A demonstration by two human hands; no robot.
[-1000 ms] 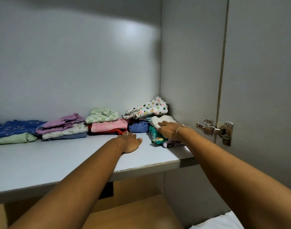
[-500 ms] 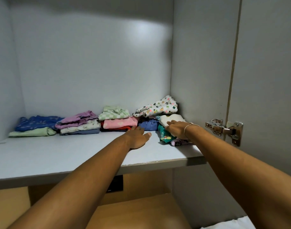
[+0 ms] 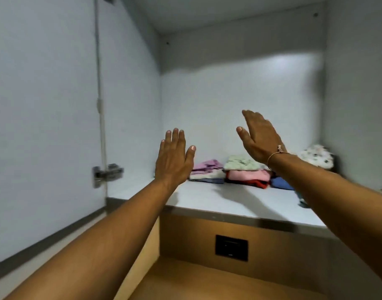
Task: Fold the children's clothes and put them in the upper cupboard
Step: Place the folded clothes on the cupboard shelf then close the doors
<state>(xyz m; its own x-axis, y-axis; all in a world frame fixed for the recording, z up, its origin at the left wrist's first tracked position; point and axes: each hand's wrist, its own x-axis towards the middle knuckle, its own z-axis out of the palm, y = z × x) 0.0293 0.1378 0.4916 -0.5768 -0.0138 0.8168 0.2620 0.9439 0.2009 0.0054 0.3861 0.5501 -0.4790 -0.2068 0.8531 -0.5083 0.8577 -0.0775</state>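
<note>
Folded children's clothes lie in a row at the back of the grey cupboard shelf: a purple pile, a green checked piece on a pink and red pile, a blue piece and a white flowered garment in the right corner. My left hand is raised above the shelf's left part, fingers straight, holding nothing. My right hand, a thin band at its wrist, is lifted higher over the piles, palm flat and empty. My right forearm hides part of the clothes on the right.
The left cupboard door stands open with a metal hinge. Under the shelf is a wooden compartment with a small black plate on its back wall. The cupboard's right wall closes in the corner.
Both hands have lifted off the shelf and the clothes and now hang in the air, open. The view has swung left, so the left door shows instead of the right one.
</note>
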